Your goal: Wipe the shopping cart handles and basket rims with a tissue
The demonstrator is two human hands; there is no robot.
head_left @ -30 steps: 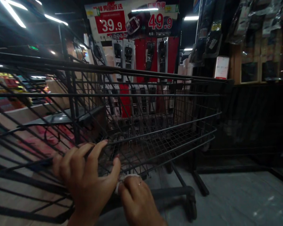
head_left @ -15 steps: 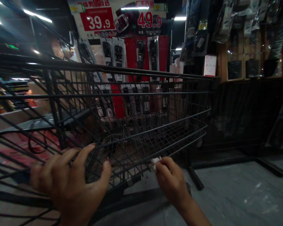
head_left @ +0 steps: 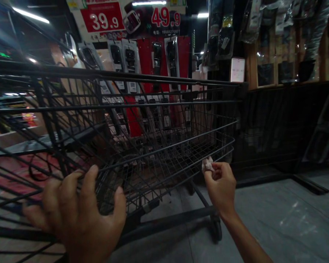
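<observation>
White wad (head_left: 207, 165) in right fingers (head_left: 221, 167) — beside cart (head_left: 164, 79)

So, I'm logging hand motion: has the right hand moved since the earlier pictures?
Yes: the right hand moved right and up relative to the shopping cart, away from the left hand.

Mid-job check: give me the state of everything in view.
Black wire shopping cart: standing upright
Left grip: open and spread; contact with the cart unclear
Small crumpled white wad: pinched in the right grip
Right grip: closed
Dark items in clear plastic packages: hanging
Long white ceiling light: lit
</observation>
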